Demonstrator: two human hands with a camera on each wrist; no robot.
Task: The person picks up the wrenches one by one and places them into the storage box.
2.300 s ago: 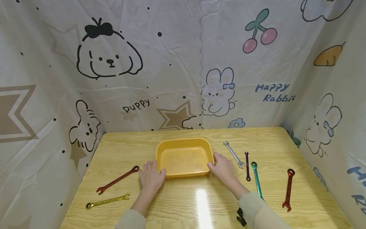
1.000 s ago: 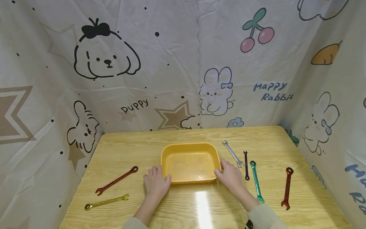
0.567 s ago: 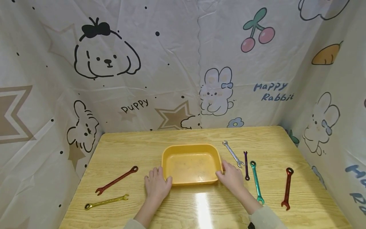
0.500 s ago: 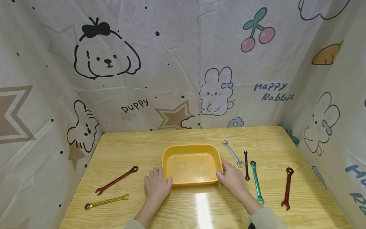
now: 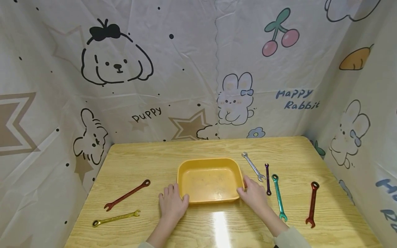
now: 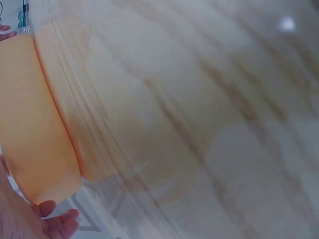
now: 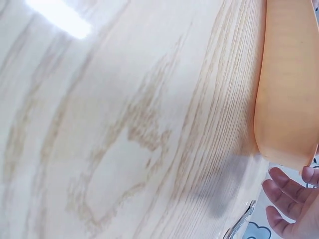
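A yellow plastic tray (image 5: 211, 181), a shallow rectangle with rounded corners and nothing in it, sits on the wooden table between both hands. My left hand (image 5: 173, 205) holds its front left corner, thumb at the corner and fingers along the outer side. At the opposite end, my right hand (image 5: 254, 194) grips the right side, its thumb over the rim. The right wrist view shows curved fingers (image 7: 286, 194) just outside the end wall. Left fingertips (image 6: 47, 208) lie right at the tray's other end in the left wrist view.
Left of the tray lie a red wrench (image 5: 127, 195) and a yellow wrench (image 5: 116, 218). To the right are a silver wrench (image 5: 253, 167), a small purple wrench (image 5: 268, 179), a green wrench (image 5: 279, 198) and another red wrench (image 5: 313, 205). Printed cloth (image 5: 186, 69) surrounds the table (image 5: 142, 158).
The tray has slid toward the person and a little to the right, with both hands moving along with it. The wrenches stay where they were.
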